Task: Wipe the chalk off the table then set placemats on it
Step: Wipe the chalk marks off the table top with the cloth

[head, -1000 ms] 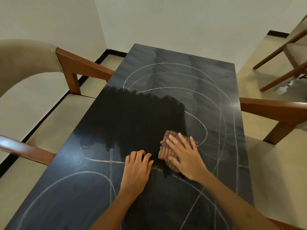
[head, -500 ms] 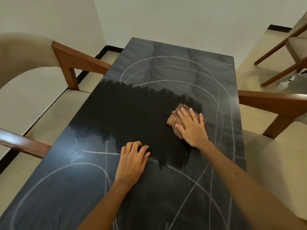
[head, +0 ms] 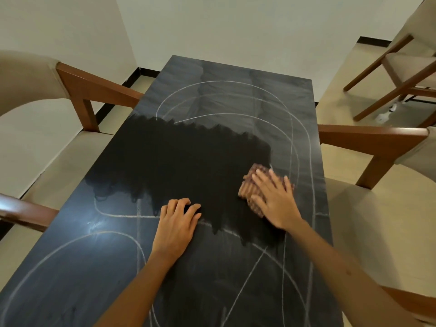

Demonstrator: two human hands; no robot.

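Table: black tabletop (head: 179, 274) running from the lower edge of the frame to upper centre, with white chalk lines (head: 236, 84) looping over its far end, its right side and its near end
Wiped zone: a darker, wet-looking band (head: 179, 159) across the middle of the frame, ragged at its edges
Cloth: brown ribbed cloth (head: 249, 185) lying flat right of centre, at the right border of the wiped zone
Right hand: right hand (head: 274, 198) laid on the cloth, fingers straight and spread, pressing it down rather than clutching it
Left hand: left hand (head: 175, 223) resting on the table at lower centre, fingers bent at the knuckles, holding nothing
Chairs: wooden armchairs with beige upholstery at left (head: 77, 90) and right (head: 370, 138); 1 more at upper right (head: 401, 69)
Placemats: none in view
Step in hand: wiping, judged well short of half done
Next move: likely strokes into the chalked strip at the right edge, with steady flat pressure, then the far and near ends
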